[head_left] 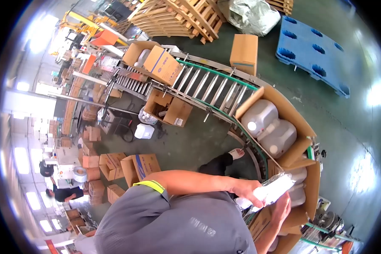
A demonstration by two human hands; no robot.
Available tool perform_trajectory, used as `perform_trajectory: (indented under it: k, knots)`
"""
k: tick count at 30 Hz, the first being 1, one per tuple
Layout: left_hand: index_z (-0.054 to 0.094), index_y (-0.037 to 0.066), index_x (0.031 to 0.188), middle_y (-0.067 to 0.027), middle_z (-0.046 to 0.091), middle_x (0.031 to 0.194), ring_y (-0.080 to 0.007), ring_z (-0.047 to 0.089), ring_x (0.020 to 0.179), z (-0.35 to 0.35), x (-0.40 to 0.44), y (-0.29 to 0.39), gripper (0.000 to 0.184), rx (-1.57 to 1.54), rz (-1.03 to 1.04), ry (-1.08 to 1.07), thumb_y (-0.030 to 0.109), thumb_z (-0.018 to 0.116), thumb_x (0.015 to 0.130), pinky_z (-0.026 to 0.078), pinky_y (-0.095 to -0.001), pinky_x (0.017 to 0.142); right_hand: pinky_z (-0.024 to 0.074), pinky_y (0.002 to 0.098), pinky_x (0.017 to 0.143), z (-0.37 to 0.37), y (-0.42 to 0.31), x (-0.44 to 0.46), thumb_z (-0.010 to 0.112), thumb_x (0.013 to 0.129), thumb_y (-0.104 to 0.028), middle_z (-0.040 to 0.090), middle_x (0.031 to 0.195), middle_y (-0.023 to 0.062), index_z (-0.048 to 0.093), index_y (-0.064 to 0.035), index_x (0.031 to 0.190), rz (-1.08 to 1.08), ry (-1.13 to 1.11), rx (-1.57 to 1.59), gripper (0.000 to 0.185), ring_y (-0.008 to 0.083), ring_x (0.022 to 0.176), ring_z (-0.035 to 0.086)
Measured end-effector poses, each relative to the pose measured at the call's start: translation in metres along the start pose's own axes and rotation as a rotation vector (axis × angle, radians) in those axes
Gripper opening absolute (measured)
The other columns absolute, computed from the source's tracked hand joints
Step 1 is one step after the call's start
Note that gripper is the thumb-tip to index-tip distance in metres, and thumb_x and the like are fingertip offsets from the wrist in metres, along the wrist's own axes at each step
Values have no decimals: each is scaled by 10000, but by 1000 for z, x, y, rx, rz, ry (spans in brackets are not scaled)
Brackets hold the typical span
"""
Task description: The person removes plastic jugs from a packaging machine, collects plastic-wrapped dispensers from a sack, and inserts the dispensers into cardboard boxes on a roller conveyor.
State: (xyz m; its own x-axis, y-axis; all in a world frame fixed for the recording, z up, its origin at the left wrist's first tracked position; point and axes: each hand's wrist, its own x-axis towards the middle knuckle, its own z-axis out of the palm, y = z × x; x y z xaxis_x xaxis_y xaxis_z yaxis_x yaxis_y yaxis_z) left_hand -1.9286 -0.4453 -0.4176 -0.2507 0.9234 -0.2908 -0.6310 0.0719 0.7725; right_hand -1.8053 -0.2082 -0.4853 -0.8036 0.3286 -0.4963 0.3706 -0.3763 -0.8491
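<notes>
A white bundle in shiny clear plastic (275, 188) is held between my two hands, over the side of the open boxes. My left hand (250, 192) is closed round its left end. Around its lower right side, my right hand (281, 208) has its fingers bent against the plastic. Beside the bundle, an open carton (300, 203) holds translucent jugs (298, 195). Above it in view, another open carton (311, 135) holds two large translucent jugs (279, 137) with white caps.
A curved roller conveyor (211, 88) carries the cartons, with an open box (163, 63) farther along. A closed carton (244, 48) stands beyond its rail. A blue pallet (311, 51) and wooden pallets (178, 19) lie behind. Boxes (142, 167) stand on the floor; two people (65, 194) are at far left.
</notes>
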Motion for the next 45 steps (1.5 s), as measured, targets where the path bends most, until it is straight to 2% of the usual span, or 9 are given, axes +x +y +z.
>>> perform_trajectory:
  k: [4, 6, 8, 10, 12, 14, 17, 20, 45]
  knots:
    - [704, 26, 1042, -51, 697, 961, -150, 626, 951, 11, 10, 2, 338, -143, -118, -100, 256, 794, 812, 485, -320, 887, 467, 391, 994, 19, 13, -42, 586, 968, -434, 601, 1288, 139, 396, -9, 1457, 93, -126, 522, 676, 290, 1148, 588]
    - [705, 27, 988, -84, 710, 931, -203, 656, 906, 17, 6, 15, 360, -153, -68, -46, 320, 795, 799, 490, -347, 860, 491, 418, 954, -15, -2, -60, 611, 936, -492, 602, 1283, 159, 372, -7, 1462, -60, 366, 111, 754, 309, 1125, 602]
    - [692, 41, 922, -116, 707, 898, -276, 665, 855, 11, 4, 18, 398, 852, -262, 78, 384, 805, 756, 492, -394, 822, 507, 457, 931, -91, 25, -73, 636, 900, -546, 599, 1283, 199, 326, -2, 1478, -200, 922, -516, 852, 353, 1120, 612]
    - [692, 118, 886, -114, 682, 844, -322, 646, 780, -12, -10, -8, 338, 1393, -23, 270, 382, 801, 704, 484, -418, 798, 493, 486, 957, -156, 62, -89, 636, 910, -526, 575, 1300, 270, 331, 13, 1480, 249, 1263, -875, 842, 416, 1163, 587]
    - [698, 105, 903, -137, 686, 862, -331, 682, 803, -50, -31, -32, 338, 1327, -249, 390, 377, 784, 721, 531, -475, 743, 461, 487, 1012, -278, 187, -92, 605, 917, -517, 575, 1326, 254, 423, 31, 1427, 623, 1143, -1327, 771, 393, 1237, 550]
    - [724, 85, 868, -149, 715, 841, -346, 700, 802, -99, -66, -101, 443, 1075, -351, 872, 501, 763, 722, 555, -450, 767, 492, 466, 975, -343, 264, -89, 593, 944, -396, 578, 1281, 305, 478, 30, 1394, 205, 656, -1334, 629, 414, 1156, 597]
    - [734, 70, 997, -176, 728, 984, -330, 710, 910, -161, -160, -179, 602, 686, -687, 1235, 587, 771, 691, 544, -429, 797, 511, 454, 949, -328, 267, -37, 525, 974, -307, 619, 1244, 270, 548, 46, 1316, 370, 424, -613, 491, 384, 1154, 610]
    - [730, 54, 1042, -185, 721, 1039, -340, 700, 961, -151, -250, -206, 609, 673, -922, 1408, 546, 771, 685, 540, -430, 861, 526, 456, 904, -301, 238, 5, 477, 983, -227, 648, 1226, 230, 616, 38, 1206, 425, 275, -1064, 373, 362, 1135, 625]
    - [721, 36, 993, -160, 736, 978, -321, 705, 944, -104, -174, -212, 534, 821, -823, 1188, 493, 791, 724, 533, -414, 850, 538, 451, 924, -262, 180, -60, 793, 770, -315, 682, 1096, 253, 573, 25, 1142, 477, 233, -1524, 550, 394, 1050, 663]
